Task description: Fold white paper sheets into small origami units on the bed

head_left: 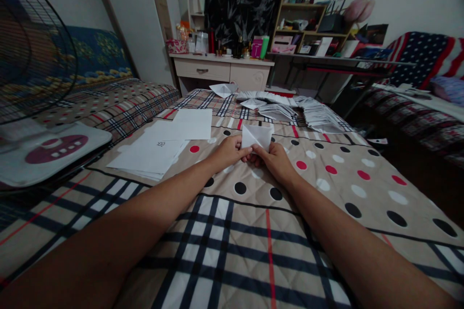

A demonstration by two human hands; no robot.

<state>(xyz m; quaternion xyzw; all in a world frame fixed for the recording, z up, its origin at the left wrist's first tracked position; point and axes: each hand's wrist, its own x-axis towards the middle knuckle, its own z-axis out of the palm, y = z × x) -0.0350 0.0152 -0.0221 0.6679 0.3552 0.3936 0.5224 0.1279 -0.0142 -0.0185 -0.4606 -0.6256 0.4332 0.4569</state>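
Observation:
Between my two hands is a small folded white sheet of paper (256, 136), with a crease line showing on its face. My left hand (232, 150) pinches its lower left edge, thumb in front. At the lower right edge my right hand (274, 159) grips it too, thumb pressed on the front near the left thumb. The fingers behind the paper are partly hidden. Left of my hands lie flat white sheets (145, 147) in a loose stack, one with small dark writing. Beyond them, rows of folded papers (321, 116) stand close together in a curve.
A bed with a dotted and plaid cover (232, 251) lies under everything. A fan (32, 43) with its base (54, 152) stands at the left edge. At the back are a white dresser (213, 70) and a wooden shelf (304, 6) with small items.

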